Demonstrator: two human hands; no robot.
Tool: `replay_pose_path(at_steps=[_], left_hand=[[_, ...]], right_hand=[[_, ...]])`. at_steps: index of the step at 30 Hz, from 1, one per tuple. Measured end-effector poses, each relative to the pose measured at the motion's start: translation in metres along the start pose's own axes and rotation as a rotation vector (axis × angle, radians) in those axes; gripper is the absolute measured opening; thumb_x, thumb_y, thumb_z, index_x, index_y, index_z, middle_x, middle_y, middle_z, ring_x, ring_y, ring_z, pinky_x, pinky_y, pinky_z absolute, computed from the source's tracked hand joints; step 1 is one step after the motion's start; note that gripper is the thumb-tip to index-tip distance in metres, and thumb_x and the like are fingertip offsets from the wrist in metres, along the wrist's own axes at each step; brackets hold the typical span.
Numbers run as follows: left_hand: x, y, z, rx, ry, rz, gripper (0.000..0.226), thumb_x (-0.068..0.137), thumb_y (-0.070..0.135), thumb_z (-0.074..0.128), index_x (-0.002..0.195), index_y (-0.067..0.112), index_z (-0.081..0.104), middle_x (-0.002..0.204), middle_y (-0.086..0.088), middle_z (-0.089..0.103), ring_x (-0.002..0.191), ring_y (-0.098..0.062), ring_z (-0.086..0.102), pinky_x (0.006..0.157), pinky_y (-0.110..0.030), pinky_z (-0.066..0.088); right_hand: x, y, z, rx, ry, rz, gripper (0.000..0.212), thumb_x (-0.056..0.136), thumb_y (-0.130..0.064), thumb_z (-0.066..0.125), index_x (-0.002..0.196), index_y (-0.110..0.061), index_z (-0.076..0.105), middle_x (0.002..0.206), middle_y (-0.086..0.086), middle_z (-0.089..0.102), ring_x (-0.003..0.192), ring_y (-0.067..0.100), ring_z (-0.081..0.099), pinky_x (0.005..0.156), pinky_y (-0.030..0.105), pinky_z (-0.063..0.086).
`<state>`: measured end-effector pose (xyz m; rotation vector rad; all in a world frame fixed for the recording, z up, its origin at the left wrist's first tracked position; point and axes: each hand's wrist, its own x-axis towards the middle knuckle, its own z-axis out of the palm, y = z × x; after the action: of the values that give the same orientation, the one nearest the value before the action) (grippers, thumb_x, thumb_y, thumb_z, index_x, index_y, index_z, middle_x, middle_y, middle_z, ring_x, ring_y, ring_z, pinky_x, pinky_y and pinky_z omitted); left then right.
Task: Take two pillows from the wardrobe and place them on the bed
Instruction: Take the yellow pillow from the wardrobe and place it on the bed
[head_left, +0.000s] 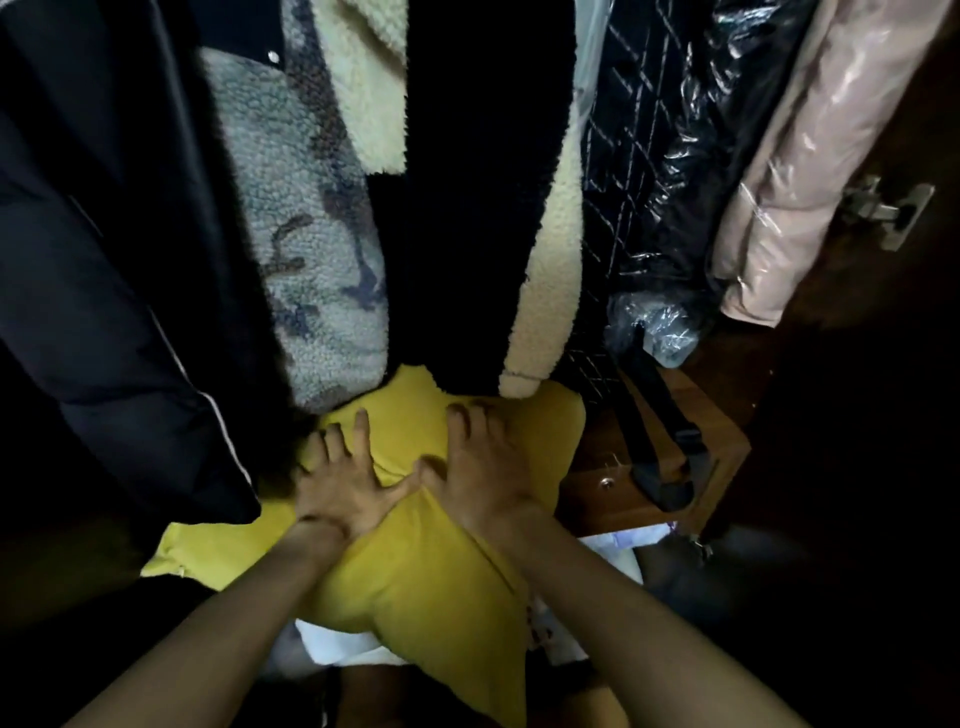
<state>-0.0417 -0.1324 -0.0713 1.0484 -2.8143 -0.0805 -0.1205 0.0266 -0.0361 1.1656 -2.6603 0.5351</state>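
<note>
A yellow pillow lies in the bottom of the wardrobe, its far end tucked under hanging coats. A second yellow pillow appears to lie beneath it, showing at the left. My left hand presses flat on the top pillow with fingers spread. Beside it, my right hand also rests flat on the pillow, fingers apart, thumbs nearly touching. Neither hand visibly grips the fabric.
Hanging clothes crowd above: a dark jacket at left, a grey fleece, a black coat with cream trim, plastic-covered garments at right. A wooden drawer unit with a black strap stands right of the pillows. White bedding lies underneath.
</note>
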Motion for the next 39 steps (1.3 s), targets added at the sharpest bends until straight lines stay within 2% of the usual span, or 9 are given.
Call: replay_pose_path(at_steps=[4,8,12,18,21,24,26,30,39], left_hand=[[0.012,-0.006,0.011,0.012,0.105,0.059,0.113,0.068,0.096,0.007,0.151,0.019,0.014,0.136,-0.014,0.039,0.12,-0.035,0.035,0.089,-0.05,0.041],[0.022,-0.007,0.022,0.127,0.212,0.088,0.101,0.077,0.089,0.007,0.143,0.017,0.033,0.12,-0.014,0.048,0.106,-0.034,0.042,0.082,-0.049,0.041],[0.021,-0.011,0.024,0.174,0.227,0.094,0.093,0.079,0.087,0.008,0.137,0.021,0.041,0.116,-0.013,0.051,0.106,-0.034,0.045,0.083,-0.049,0.039],[-0.002,-0.007,0.008,0.229,0.125,0.059,0.08,0.081,0.083,0.008,0.14,0.032,0.029,0.13,-0.011,0.053,0.115,-0.034,0.049,0.09,-0.049,0.039],[-0.026,-0.002,0.0,0.192,0.095,0.029,0.072,0.085,0.079,0.015,0.14,0.035,0.027,0.133,-0.013,0.05,0.118,-0.035,0.048,0.094,-0.051,0.038],[-0.058,0.004,-0.009,0.138,0.118,-0.005,0.064,0.086,0.078,0.023,0.135,0.037,0.031,0.13,-0.012,0.052,0.115,-0.034,0.049,0.091,-0.048,0.04],[-0.083,0.009,-0.017,0.103,0.131,-0.023,0.062,0.086,0.077,0.027,0.134,0.038,0.034,0.131,-0.012,0.051,0.116,-0.035,0.05,0.09,-0.049,0.04],[-0.141,0.03,-0.029,0.096,0.143,-0.081,0.063,0.086,0.076,0.03,0.135,0.037,0.032,0.127,-0.012,0.051,0.113,-0.035,0.051,0.09,-0.05,0.041],[-0.259,0.01,-0.078,0.142,0.183,-0.361,0.073,0.081,0.081,0.031,0.133,0.031,0.038,0.115,-0.01,0.054,0.107,-0.034,0.054,0.085,-0.046,0.042]], right_hand=[[0.028,0.016,0.041,-0.158,-0.051,-0.002,0.09,0.091,-0.072,0.034,0.156,-0.015,0.012,0.163,0.012,0.013,0.148,0.036,0.007,0.119,0.056,0.001],[0.032,0.027,0.067,-0.194,0.08,0.026,0.081,0.094,-0.069,0.027,0.15,-0.011,0.036,0.152,0.018,0.04,0.14,0.04,0.032,0.116,0.059,0.02],[0.028,0.03,0.073,-0.27,0.122,0.046,0.066,0.094,-0.065,0.037,0.127,-0.011,0.055,0.12,0.016,0.06,0.108,0.036,0.053,0.097,0.052,0.038],[0.025,0.025,0.049,-0.283,-0.002,-0.016,0.064,0.091,-0.071,0.039,0.112,-0.013,0.056,0.099,0.014,0.068,0.088,0.031,0.063,0.076,0.041,0.046],[0.012,0.024,0.033,-0.332,0.016,-0.128,0.065,0.076,-0.076,0.061,0.094,-0.013,0.066,0.059,0.007,0.067,0.05,0.022,0.064,0.045,0.028,0.044],[-0.009,0.029,0.015,-0.337,0.125,-0.229,0.062,0.061,-0.077,0.074,0.072,-0.016,0.07,0.04,0.003,0.057,0.032,0.019,0.055,0.038,0.021,0.038],[-0.024,0.035,0.007,-0.348,0.139,-0.259,0.064,0.066,-0.079,0.068,0.08,-0.016,0.074,0.044,0.004,0.061,0.039,0.02,0.06,0.043,0.023,0.041],[-0.056,0.049,-0.002,-0.293,0.099,-0.391,0.077,0.088,-0.078,0.032,0.124,-0.014,0.058,0.089,0.012,0.075,0.082,0.029,0.071,0.07,0.036,0.046],[-0.103,-0.012,-0.047,-0.119,-0.005,-0.68,0.081,0.087,-0.08,0.027,0.135,-0.018,0.05,0.107,0.015,0.072,0.102,0.033,0.066,0.083,0.041,0.043]])
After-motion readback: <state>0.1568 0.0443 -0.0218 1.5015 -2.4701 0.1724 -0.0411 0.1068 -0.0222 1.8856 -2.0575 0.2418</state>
